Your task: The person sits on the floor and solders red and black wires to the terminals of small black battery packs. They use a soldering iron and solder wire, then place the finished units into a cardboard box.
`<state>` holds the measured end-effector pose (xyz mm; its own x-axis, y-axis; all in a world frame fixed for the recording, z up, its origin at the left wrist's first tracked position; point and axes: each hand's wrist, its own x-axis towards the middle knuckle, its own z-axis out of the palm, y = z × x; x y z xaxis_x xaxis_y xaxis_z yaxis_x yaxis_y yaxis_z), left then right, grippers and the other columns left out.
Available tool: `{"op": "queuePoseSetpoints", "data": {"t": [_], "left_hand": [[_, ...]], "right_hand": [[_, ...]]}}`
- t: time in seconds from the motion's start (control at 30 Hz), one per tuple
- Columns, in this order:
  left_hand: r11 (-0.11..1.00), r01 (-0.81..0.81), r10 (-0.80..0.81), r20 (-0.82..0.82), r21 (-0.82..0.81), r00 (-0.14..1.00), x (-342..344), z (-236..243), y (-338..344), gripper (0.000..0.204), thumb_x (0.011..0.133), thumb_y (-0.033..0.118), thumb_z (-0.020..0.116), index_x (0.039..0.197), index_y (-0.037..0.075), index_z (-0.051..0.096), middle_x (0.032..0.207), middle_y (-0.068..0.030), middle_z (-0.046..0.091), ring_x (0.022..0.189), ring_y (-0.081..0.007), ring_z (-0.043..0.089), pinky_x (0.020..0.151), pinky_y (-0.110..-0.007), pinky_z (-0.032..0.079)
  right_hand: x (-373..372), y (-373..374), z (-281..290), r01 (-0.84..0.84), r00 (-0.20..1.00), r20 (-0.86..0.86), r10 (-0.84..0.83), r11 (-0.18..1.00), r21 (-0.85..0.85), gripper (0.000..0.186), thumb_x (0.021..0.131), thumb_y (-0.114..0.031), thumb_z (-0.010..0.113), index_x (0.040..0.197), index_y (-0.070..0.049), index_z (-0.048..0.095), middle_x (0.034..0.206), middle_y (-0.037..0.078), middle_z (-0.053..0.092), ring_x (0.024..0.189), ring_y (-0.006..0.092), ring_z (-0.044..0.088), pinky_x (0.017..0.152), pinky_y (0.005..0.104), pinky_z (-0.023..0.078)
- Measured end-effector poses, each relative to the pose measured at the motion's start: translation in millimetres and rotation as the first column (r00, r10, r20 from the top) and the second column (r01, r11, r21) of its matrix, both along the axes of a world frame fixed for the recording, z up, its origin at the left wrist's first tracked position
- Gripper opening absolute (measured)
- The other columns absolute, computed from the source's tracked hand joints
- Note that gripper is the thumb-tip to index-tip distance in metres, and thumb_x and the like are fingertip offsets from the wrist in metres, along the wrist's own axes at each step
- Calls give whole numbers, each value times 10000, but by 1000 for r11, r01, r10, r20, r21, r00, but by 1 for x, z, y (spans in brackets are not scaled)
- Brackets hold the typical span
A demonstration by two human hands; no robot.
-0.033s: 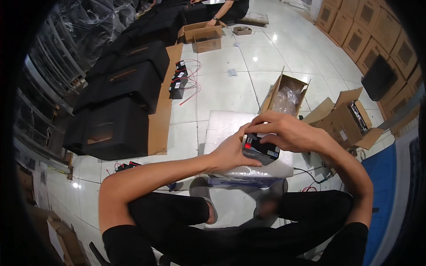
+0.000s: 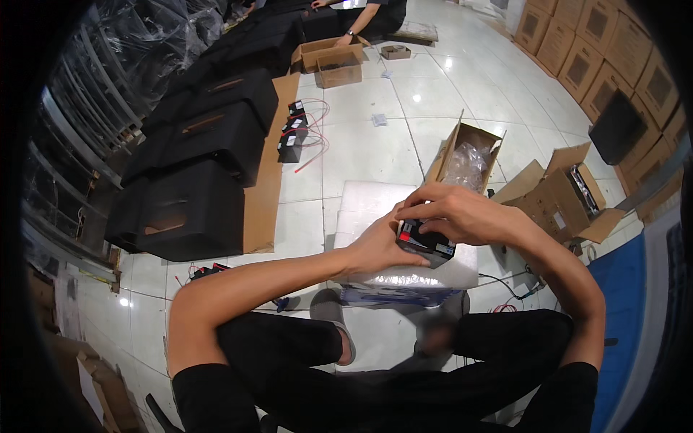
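A small black block-shaped battery [image 2: 434, 252] with a red patch at its left end is held over a white foam-wrapped block [image 2: 359, 206] between my feet. My left hand [image 2: 379, 245] is closed round the battery's left side, thumb along the near face. From the right, my right hand [image 2: 465, 215] bends over its top. Its fingers reach the upper left end, close to the left fingertips, and its thumb presses on the top. Whether anything small is pinched there is hidden by the fingers.
An open carton with clear plastic [image 2: 468, 164] stands beyond the block; another open carton [image 2: 559, 198] is at right. Wired batteries [image 2: 292, 141] lie by black molded cases [image 2: 191, 206] at left. Stacked cartons [image 2: 606, 58] line the right. A co-worker's hand [image 2: 345, 39] reaches into a far box.
The view has shifted very slightly. Both hands stay on the battery in nearly the same pose.
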<state>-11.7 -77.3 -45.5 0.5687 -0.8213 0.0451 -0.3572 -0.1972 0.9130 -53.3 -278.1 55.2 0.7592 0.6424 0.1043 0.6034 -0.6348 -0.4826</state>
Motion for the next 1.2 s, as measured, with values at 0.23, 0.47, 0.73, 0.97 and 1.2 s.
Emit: {"op": "queuePoseSetpoints", "data": {"t": [0.23,0.47,0.73,0.97,1.2], "left_hand": [[993,109,-107,42,-40,993,29,-24,-6,895,716,372,885,1381,6,411,1238,-191,596,1141,-314,589,1003,-392,467],[993,117,-113,148,-17,983,28,-18,-3,1011,721,404,879,1419,26,254,1233,-253,584,1143,-406,594,986,-414,479],[996,21,-34,146,84,989,22,-20,-5,1016,720,416,874,1418,17,253,1217,-307,592,1141,-474,580,978,-460,476],[999,35,-42,186,37,982,24,-24,-5,1052,706,448,875,1430,15,247,1230,-317,578,1143,-482,571,969,-469,473],[995,27,-42,144,99,989,23,-24,-5,1088,720,402,884,1471,44,183,1274,-288,509,1172,-414,561,970,-440,498]], "right_hand": [[27,-12,-38,-138,967,219,129,990,25,280,760,54,696,1023,-27,744,1046,122,692,971,295,663,849,391,555],[31,-49,-37,193,962,141,-233,948,255,159,889,55,613,1019,31,701,1028,141,705,901,250,703,755,331,572],[-16,-65,-23,773,632,-775,-6,73,630,159,902,-145,632,1023,-51,587,927,39,611,736,102,567,540,220,448],[-31,-44,-9,539,735,-610,-296,801,261,217,886,-176,730,1021,-13,679,779,7,567,666,100,517,601,253,422],[-34,-50,-30,192,964,-232,-131,945,264,243,829,-105,762,1065,-58,728,830,50,623,783,162,589,693,321,479]]}}
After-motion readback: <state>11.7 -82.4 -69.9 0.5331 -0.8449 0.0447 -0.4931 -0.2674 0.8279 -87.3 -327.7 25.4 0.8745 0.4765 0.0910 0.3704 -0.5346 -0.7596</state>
